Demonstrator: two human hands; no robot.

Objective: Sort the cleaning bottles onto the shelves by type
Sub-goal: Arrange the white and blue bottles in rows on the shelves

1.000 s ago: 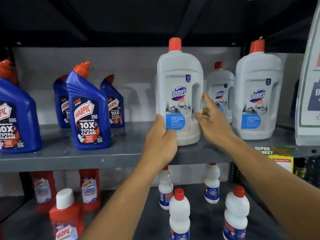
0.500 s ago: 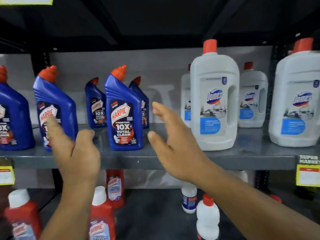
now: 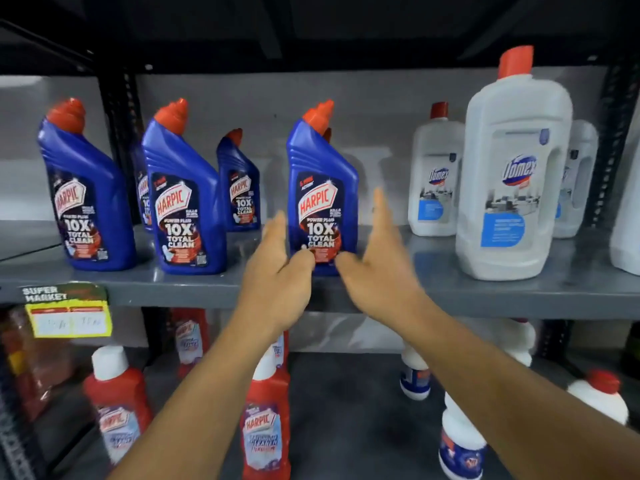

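A blue Harpic bottle (image 3: 323, 188) with an orange cap stands upright at the middle of the grey upper shelf (image 3: 450, 292). My left hand (image 3: 277, 271) is open just left of its base, thumb at the bottle's lower front. My right hand (image 3: 381, 265) is open just right of it, fingers stretched upward. Neither hand is closed around it. More blue Harpic bottles (image 3: 183, 202) stand to the left. White Domex bottles (image 3: 512, 174) with red caps stand to the right.
On the lower shelf stand red Harpic bottles (image 3: 266, 420) at left and small white bottles (image 3: 460, 441) at right. A yellow price tag (image 3: 69, 320) hangs on the upper shelf's front edge. A black upright post (image 3: 117, 126) stands behind the blue bottles.
Both hands have left the white Domex bottle and swung left. They now flank the middle blue Harpic bottle. The view has shifted left too.
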